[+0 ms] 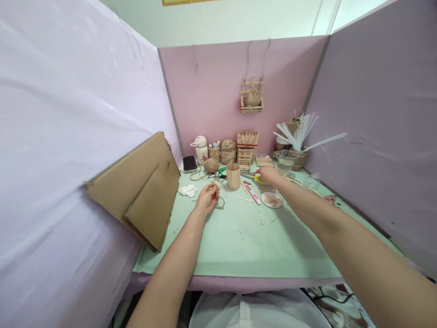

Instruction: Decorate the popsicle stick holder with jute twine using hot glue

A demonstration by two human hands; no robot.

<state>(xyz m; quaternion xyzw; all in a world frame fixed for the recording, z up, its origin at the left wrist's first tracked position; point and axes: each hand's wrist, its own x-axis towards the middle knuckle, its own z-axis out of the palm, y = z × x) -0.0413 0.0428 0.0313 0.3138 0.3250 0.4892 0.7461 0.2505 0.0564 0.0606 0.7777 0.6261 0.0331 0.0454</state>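
Observation:
My left hand (pixel 207 197) pinches a piece of brown twine (pixel 221 203), whose loose end curls on the table beside the fingers. My right hand (pixel 268 175) is closed at the red handle of a pair of scissors (pixel 248 174); the blades point left and the fingers are partly hidden. A yellow-handled tool (pixel 260 180) lies just under that hand. Between both hands stands a round cup of wooden craft sticks (pixel 233 176). Behind my left hand are a ball of twine (pixel 211 165) and green-handled pliers (pixel 221 170).
Large cardboard sheets (pixel 150 196) lean at left. A white tissue (pixel 187 190), a pink-and-white cutter (pixel 252 194) and a small stained dish (pixel 271 199) lie on the table. At the back are a bottle (pixel 201 150), stick-built pieces (pixel 247 148) and a clear water cup (pixel 286 162).

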